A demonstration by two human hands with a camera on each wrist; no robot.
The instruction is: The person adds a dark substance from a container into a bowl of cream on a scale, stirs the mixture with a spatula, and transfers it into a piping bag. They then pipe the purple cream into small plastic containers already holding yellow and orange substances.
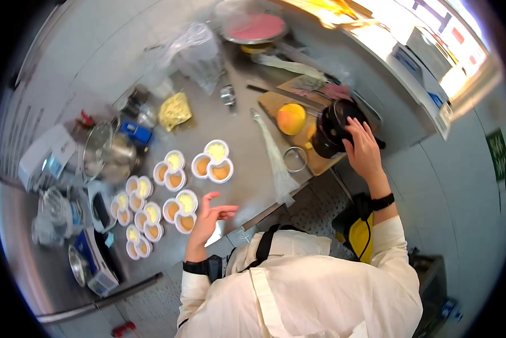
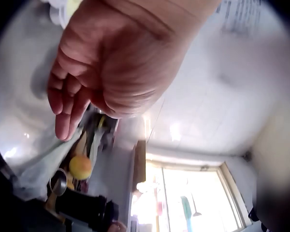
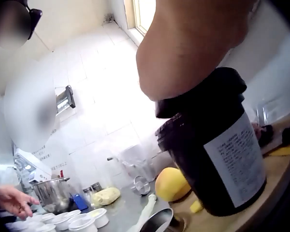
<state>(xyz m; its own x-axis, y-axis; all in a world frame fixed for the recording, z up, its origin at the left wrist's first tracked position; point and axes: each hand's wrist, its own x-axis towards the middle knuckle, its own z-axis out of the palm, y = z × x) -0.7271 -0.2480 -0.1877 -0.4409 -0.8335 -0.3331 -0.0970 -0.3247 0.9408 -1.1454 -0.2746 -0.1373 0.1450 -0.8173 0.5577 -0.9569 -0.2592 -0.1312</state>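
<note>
My right hand (image 1: pixel 363 147) lies over the black lid (image 3: pixel 203 94) of a black tub (image 1: pixel 326 138), fingers and thumb spread straight across it. In the right wrist view the lid tilts at the rim, and the tub (image 3: pixel 217 164) carries a white printed label; the fingertips are hidden there. My left hand (image 1: pixel 206 219) hovers with nothing in it, fingers loosely extended, near white three-part cups (image 1: pixel 181 211) with pale yellow and orange-brown contents. A yellow-orange mango-like fruit (image 1: pixel 291 119) and a metal ring (image 1: pixel 295 159) sit beside the tub.
The tub stands on a wooden board (image 1: pixel 270 104) on the steel counter (image 1: pixel 236 121). A piping bag (image 1: pixel 272 155) lies left of it. Farther left are a bag of pale yellow stuff (image 1: pixel 175 111), a steel pot (image 1: pixel 109 155) and a blue box (image 1: pixel 136 132). A pink-topped stand (image 1: pixel 255 28) is behind.
</note>
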